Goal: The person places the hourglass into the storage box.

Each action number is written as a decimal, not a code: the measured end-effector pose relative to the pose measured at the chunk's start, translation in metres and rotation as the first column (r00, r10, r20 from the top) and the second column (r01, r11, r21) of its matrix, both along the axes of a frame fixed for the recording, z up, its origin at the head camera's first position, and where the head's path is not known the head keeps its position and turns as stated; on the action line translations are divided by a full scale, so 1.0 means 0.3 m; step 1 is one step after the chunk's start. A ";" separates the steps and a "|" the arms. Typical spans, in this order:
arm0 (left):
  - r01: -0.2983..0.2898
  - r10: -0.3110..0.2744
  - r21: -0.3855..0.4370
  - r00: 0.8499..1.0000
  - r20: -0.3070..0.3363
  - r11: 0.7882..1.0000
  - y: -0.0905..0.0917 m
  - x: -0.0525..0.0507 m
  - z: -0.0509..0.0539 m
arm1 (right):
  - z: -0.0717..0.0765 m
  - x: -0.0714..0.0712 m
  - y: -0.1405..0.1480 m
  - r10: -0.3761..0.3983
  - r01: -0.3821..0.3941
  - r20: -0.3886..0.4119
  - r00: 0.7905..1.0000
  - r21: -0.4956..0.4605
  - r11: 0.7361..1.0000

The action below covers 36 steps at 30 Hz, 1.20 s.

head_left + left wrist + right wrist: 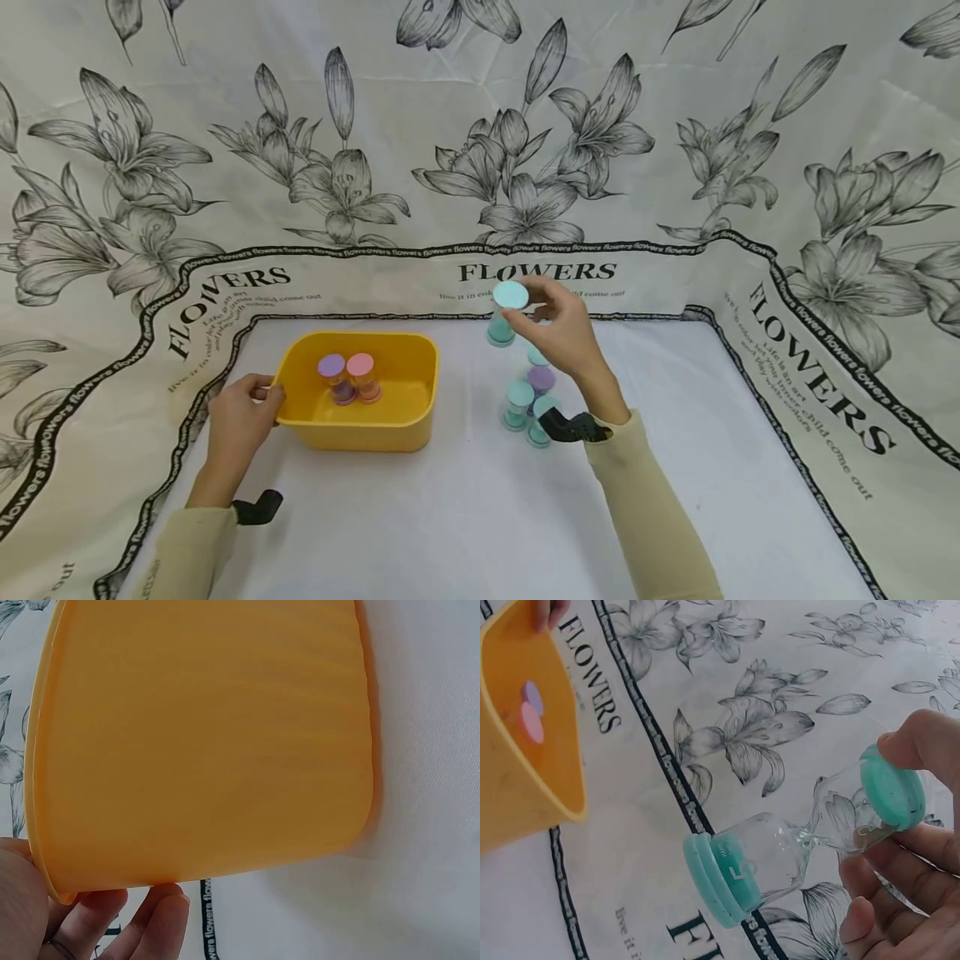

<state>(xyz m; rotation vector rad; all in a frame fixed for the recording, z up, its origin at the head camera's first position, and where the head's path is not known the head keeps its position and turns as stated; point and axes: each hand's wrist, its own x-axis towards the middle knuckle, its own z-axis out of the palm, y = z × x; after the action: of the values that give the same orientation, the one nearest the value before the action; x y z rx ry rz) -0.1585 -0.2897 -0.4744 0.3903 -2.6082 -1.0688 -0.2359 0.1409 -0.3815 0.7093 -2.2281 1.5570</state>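
A teal sand timer (503, 315) is held by its upper cap in the right hand (561, 329), the cap being pinched between the thumb and the curled fingers. The timer is thus placed directly at the fingertips, to the left of the palm, with its lower cap and clear neck left uncovered. In the right wrist view it is seen tilted, and teal sand is gathered in the bulb farther from the hand. The left rim of a yellow bin (356, 438) is gripped by the left hand (243, 412), its fingers being laid against the outer wall, as is shown in the left wrist view. Inside the bin, a purple timer (342, 382) and a pink timer (363, 380) are stood side by side, well apart from the teal one held outside to the right. A group of timers (542, 381), mostly teal with a purple one among them, is set on the white counter (465, 517) below the right hand, partly hidden by the wrist and its black band (573, 426)
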 end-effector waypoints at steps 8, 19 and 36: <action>-0.002 0.002 0.002 1.000 0.014 1.000 0.002 -0.001 -0.004 | 0.019 -0.086 -0.183 0.151 -0.150 0.117 0.982 -0.021 0.989; 0.008 -0.009 -0.022 1.000 -0.014 1.000 0.000 -0.001 -0.002 | -0.015 -0.175 -0.403 0.300 -0.337 0.233 0.925 0.140 0.931; 0.033 -0.033 0.019 0.999 0.019 0.999 -0.015 -0.004 0.006 | -0.116 -0.187 -0.519 0.324 -0.423 0.328 0.887 0.302 0.854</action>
<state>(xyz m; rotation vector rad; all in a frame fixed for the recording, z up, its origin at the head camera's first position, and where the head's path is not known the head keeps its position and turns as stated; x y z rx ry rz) -0.1599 -0.2943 -0.4725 0.3652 -2.6322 -1.1062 -0.2919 -0.0149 -0.4163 1.1707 -2.7570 1.4829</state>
